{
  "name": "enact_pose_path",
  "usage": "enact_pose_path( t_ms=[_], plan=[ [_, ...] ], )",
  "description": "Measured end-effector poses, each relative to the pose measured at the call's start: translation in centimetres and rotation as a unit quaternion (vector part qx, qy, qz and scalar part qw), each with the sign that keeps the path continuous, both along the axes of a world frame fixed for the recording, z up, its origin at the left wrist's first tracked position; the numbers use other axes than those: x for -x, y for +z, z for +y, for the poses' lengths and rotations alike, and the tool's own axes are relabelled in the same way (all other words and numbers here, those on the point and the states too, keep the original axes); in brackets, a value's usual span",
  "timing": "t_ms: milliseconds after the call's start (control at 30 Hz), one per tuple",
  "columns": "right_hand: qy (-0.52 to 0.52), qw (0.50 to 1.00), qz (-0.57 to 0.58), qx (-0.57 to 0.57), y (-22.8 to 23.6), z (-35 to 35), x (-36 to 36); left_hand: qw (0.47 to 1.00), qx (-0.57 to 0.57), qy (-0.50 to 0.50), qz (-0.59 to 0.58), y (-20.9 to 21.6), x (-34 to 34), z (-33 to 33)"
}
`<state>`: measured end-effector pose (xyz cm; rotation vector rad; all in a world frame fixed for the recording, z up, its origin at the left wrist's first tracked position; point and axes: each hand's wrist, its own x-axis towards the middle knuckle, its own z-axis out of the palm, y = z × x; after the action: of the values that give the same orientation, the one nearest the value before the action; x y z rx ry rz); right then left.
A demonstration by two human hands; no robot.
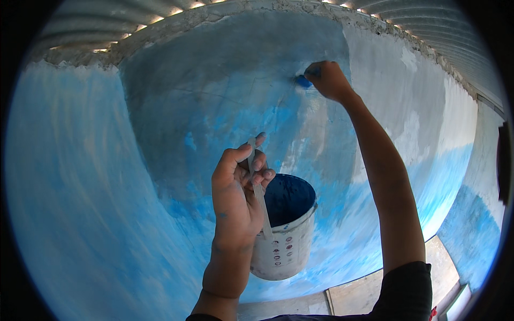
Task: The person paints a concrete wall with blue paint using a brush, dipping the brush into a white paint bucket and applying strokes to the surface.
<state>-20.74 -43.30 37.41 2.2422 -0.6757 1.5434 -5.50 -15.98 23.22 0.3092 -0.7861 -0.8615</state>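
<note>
My left hand [233, 192] is curled round a pale plastic strap [260, 200], which runs down to the rim of a white paint bucket [289, 249] and looks like its handle. The bucket hangs tilted in front of the wall, its inside coated dark blue; how much paint it holds I cannot tell. Up and to the right, my right hand [331, 81] is closed on a small blue thing [303, 81] at the painted wall [230, 69]. My fingers hide most of it, so whether it is a sponge or a brush does not show. Blue paint marks my fingers.
Patches of light blue, dark grey-blue and bare grey cover the wall. Corrugated roofing sheets [101, 27] meet its rough top edge. Low at the right lean pale boards [356, 295], beside a second wall [471, 235] painted blue below. A dark object [504, 163] sits at the right rim.
</note>
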Motion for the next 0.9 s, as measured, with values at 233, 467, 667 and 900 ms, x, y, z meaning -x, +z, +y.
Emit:
enact_pose_path(
  t_ms=[233,467,667,900],
  plan=[
    [-0.055,0.995,-0.002,0.088,-1.2,-2.7,0.5,0.999,0.001,-0.038,-0.011,-0.4,0.3,-0.6],
    [0.082,0.995,-0.008,-0.055,-1.7,-2.4,1.2,1.0,-0.014,0.015,-0.023,-0.8,0.2,-0.8],
    [-0.009,0.989,0.021,0.145,-5.6,-4.5,0.2,0.992,-0.058,0.004,-0.112,-1.1,-0.2,-1.6],
    [0.112,0.99,-0.084,0.002,-5.3,-3.0,2.0,0.994,-0.067,-0.014,-0.09,-1.6,-0.3,-2.9]
  ],
)
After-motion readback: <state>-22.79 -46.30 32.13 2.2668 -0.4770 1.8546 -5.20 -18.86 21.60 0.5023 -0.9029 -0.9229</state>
